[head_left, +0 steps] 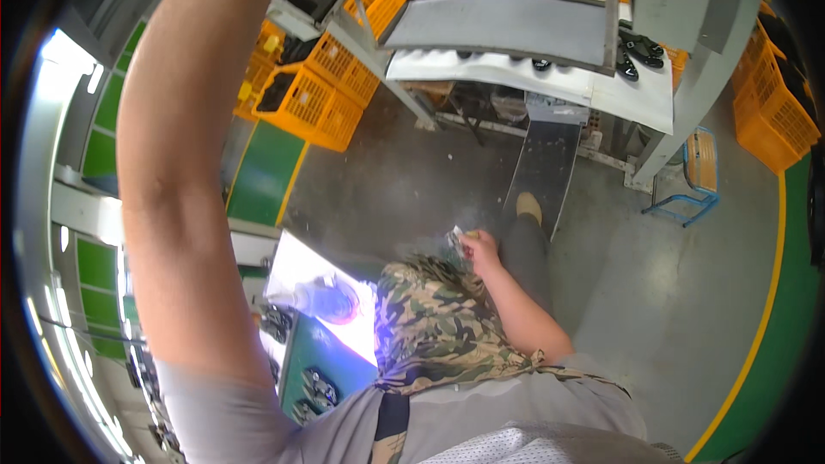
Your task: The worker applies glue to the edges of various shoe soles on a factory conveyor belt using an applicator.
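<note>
My left arm is raised across the left side and runs out past the upper edge, so my left hand is out of sight. Low in front of my body, beside the camouflage apron [438,318], is my right hand [482,251]. Its fingers are closed on a small whitish, shiny piece [457,236], too small and blurred to name. To my left, a brightly lit white surface [296,258] bears a clear bottle-like container [322,299]. Dark shoes or sandals [320,387] lie on a green surface close by.
Ahead stands a white-topped workbench [516,73] with a grey panel [503,26] above it and dark sandals [640,47] at its right. Orange crates [318,107] are stacked at left, more crates [773,112] at right. A blue-framed stool [698,172] stands by a post.
</note>
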The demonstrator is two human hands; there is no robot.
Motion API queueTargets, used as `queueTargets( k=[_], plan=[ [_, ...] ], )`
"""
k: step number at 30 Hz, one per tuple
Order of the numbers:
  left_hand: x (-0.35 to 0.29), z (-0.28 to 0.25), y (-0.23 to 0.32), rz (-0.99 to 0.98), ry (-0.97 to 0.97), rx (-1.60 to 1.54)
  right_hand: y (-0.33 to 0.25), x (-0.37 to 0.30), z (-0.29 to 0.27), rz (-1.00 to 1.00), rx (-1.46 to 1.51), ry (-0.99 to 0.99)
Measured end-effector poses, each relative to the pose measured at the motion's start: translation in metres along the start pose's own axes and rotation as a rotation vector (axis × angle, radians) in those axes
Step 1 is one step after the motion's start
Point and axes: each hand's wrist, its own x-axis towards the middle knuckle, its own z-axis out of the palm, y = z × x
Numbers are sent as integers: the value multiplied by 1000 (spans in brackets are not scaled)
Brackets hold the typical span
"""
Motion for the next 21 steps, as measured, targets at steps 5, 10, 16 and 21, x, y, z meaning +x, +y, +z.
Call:
queueTargets(
  k=[5, 10, 16, 21],
  plan=[
    [-205, -91, 20, -88, -901, 160, 12, 11, -6, -61, 14, 85],
    [-483, -198, -19, -359, -580, -277, 20, 26, -7, -32, 32, 41],
    [-842, -370, -18, -1549, -697, 420, 25, 32, -25, 105, -91, -50],
    [-983, -469, 91, -2075, -763, 555, 31, 27, -14, 220, -179, -51]
  ],
)
